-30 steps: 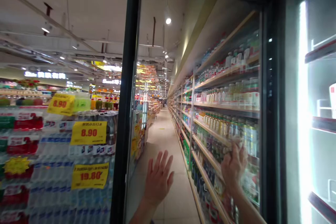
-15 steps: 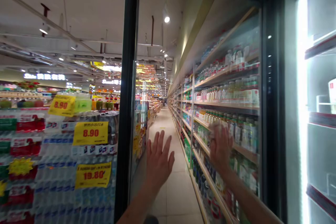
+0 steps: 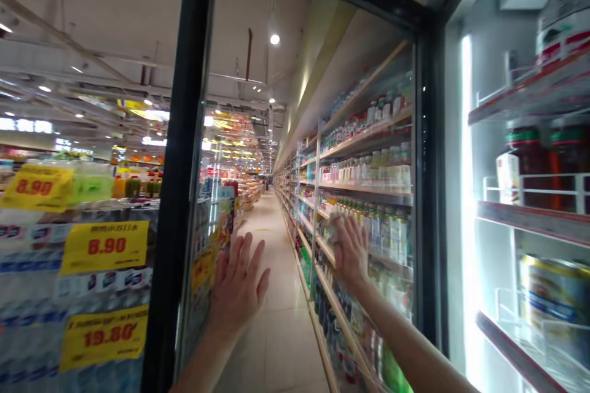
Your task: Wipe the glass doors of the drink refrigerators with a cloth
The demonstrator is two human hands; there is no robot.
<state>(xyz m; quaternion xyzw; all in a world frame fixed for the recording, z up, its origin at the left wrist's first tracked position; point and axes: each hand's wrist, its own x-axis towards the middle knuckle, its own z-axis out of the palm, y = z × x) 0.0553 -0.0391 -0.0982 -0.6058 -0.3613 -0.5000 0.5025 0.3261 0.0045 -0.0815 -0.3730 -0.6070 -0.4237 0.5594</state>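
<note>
A glass cooler door with a black frame (image 3: 177, 184) stands open in front of me. My left hand (image 3: 242, 276) lies flat near the left part of the pane, fingers spread, with nothing in it. Further right, my right hand (image 3: 353, 252) is up at the glass, slightly blurred. A pale, crumpled cloth (image 3: 337, 227) shows at its fingers, which press it toward the pane; its far side is hidden. Through the glass I see an aisle and long shelves of bottles (image 3: 391, 227).
At right, the lit cooler holds dark bottles with green caps (image 3: 525, 159), a large red-capped container (image 3: 566, 18) and cans (image 3: 548, 288) on wire-railed shelves. Left of the door are stacked bottle packs with yellow price signs (image 3: 106, 247). A tiled floor (image 3: 281, 325) runs ahead.
My view has turned right, so the door and price signs sit further left and more cooler shelves show. Both hands stay at the pane; the right one looks sharper.
</note>
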